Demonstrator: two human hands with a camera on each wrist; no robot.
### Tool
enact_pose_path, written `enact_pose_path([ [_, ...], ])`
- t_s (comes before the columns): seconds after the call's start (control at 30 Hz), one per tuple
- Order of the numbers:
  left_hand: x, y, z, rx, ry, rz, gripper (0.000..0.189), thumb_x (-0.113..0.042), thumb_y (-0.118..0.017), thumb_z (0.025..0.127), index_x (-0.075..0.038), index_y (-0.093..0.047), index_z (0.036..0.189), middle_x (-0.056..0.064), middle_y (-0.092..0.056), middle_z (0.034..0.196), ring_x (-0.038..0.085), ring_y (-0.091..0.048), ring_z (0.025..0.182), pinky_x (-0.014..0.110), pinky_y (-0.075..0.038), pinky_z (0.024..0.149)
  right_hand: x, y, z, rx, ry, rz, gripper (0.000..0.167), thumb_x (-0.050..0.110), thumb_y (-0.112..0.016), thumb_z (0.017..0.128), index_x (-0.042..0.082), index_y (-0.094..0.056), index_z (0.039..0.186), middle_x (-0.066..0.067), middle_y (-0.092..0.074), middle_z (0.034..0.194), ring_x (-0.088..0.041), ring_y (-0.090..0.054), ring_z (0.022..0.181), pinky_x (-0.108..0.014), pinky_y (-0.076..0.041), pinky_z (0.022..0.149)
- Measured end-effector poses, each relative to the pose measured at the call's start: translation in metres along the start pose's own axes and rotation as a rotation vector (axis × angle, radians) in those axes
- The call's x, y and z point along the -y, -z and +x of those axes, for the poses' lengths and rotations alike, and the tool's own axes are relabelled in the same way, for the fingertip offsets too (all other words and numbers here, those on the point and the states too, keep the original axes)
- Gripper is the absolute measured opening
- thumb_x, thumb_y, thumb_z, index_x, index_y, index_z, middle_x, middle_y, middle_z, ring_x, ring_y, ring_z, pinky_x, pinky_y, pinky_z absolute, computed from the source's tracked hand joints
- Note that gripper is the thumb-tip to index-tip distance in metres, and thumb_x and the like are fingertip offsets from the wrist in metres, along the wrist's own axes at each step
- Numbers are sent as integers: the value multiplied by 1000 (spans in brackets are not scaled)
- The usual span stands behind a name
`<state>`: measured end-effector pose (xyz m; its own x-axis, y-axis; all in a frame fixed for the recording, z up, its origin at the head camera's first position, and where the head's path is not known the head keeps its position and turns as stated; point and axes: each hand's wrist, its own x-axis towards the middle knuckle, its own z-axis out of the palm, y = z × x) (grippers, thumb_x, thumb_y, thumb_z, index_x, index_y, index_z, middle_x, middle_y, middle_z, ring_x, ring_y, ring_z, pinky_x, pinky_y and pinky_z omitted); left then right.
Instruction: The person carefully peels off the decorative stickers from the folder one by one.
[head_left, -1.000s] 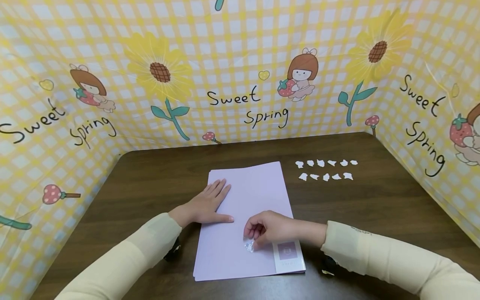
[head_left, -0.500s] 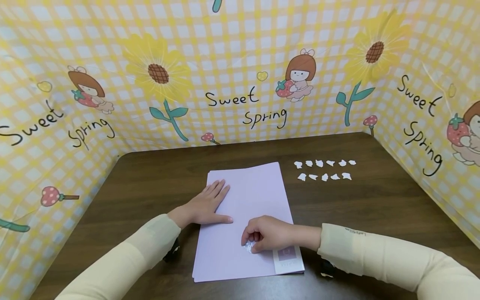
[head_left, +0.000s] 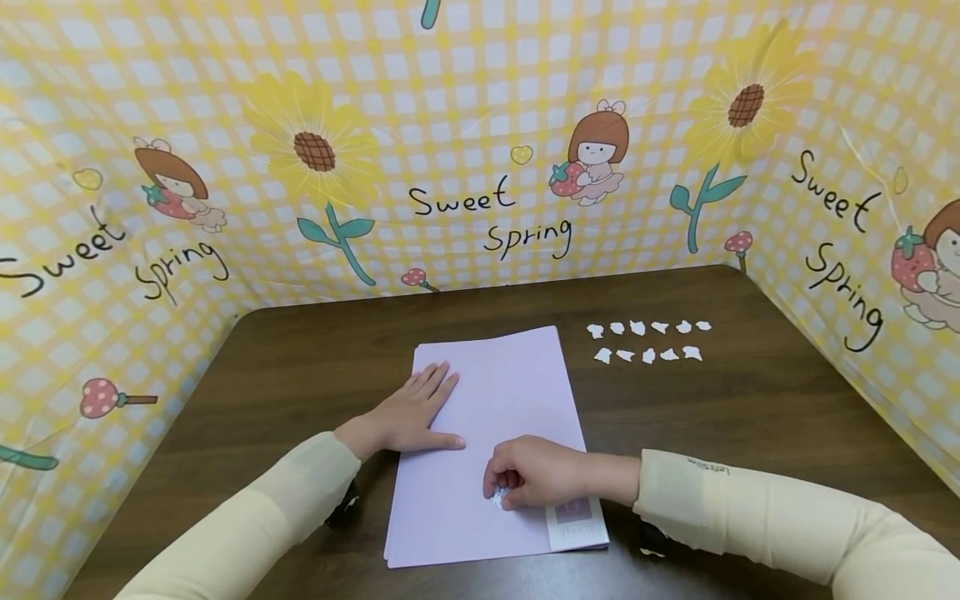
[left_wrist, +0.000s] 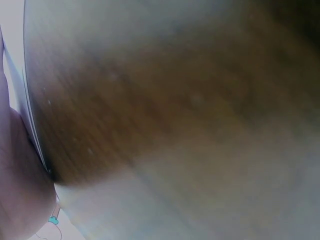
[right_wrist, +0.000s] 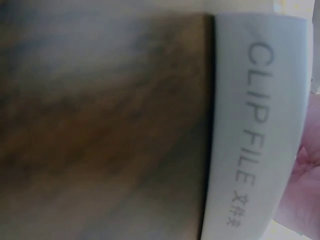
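A pale purple clip file [head_left: 502, 375] lies on the dark wooden table. My left hand [head_left: 412, 417] rests on its left side, fingers straight and thumb spread to the right. Over the lower middle of the file, my right hand [head_left: 540, 471] pinches a small whitish piece with a bluish pattern [head_left: 498, 498] between thumb and fingers. The piece is at or just above the surface; its exact contact is hidden. The right wrist view shows the file's white label [right_wrist: 257, 115] with the words "CLIP FILE" and part of the right hand [right_wrist: 300, 195]. Only the left hand's edge [left_wrist: 25, 195] appears in the left wrist view.
Several small irregular white pieces [head_left: 648, 342] lie in two rows on the table, right of the file's upper part. A yellow checked cloth [head_left: 465, 150] printed with flowers and figures stands behind and at both sides of the table.
My right hand has moved slightly left and down, and its fingers now cover more of the small piece. My left hand has stayed in place on the file.
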<state>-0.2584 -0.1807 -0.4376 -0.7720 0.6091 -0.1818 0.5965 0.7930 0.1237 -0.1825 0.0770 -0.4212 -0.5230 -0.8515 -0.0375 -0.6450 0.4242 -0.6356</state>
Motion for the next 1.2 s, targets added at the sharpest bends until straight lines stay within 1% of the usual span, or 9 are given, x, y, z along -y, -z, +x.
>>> enact_pose_path([
  [0.23, 0, -1, 0, -4, -6, -14, 111, -81, -43, 82, -5, -9, 156, 17, 1, 161, 34, 3, 147, 46, -3, 116, 2, 0, 1, 28, 1, -59, 17, 5, -75, 84, 16, -67, 92, 10, -51, 79, -1, -48, 73, -16, -42, 69],
  [0.43, 2, -3, 0, -5, -1, -7, 111, -82, -41, 82, -6, -8, 156, 17, 2, 161, 32, 4, 147, 45, -3, 116, 3, 0, 2, 45, -9, -78, 19, 5, -75, 84, 18, -63, 90, 11, -50, 80, -1, -47, 74, -17, -41, 69],
  [0.6, 2, -4, 1, -8, 0, -8, 111, -81, -42, 82, -6, -8, 156, 16, 3, 161, 32, 5, 147, 45, -2, 116, 2, 0, 2, 41, -25, -45, 20, 4, -75, 84, 18, -63, 93, 10, -51, 81, -2, -48, 75, -17, -42, 70],
  [0.77, 2, -3, 2, -3, 3, -9, 111, -81, -42, 82, -6, -8, 156, 16, 2, 161, 32, 5, 147, 45, -2, 116, 0, 2, 1, 25, -25, 2, 22, 3, -75, 83, 16, -69, 100, 9, -53, 80, -2, -50, 73, -17, -44, 69],
  [0.93, 2, -3, 2, -3, 6, -8, 111, -81, -43, 81, -7, -8, 156, 16, 3, 161, 32, 5, 147, 45, -2, 116, -2, 1, 1, 5, -18, 34, 16, 6, -77, 83, 16, -75, 95, 10, -55, 78, -1, -50, 72, -17, -45, 67],
  [1.2, 3, -4, 2, -1, 8, -14, 111, -81, -43, 82, -7, -7, 156, 15, 3, 161, 31, 5, 147, 45, -1, 116, -2, 1, 2, 7, -17, 32, 17, 6, -78, 82, 18, -71, 90, 10, -54, 79, -1, -50, 73, -17, -45, 68],
])
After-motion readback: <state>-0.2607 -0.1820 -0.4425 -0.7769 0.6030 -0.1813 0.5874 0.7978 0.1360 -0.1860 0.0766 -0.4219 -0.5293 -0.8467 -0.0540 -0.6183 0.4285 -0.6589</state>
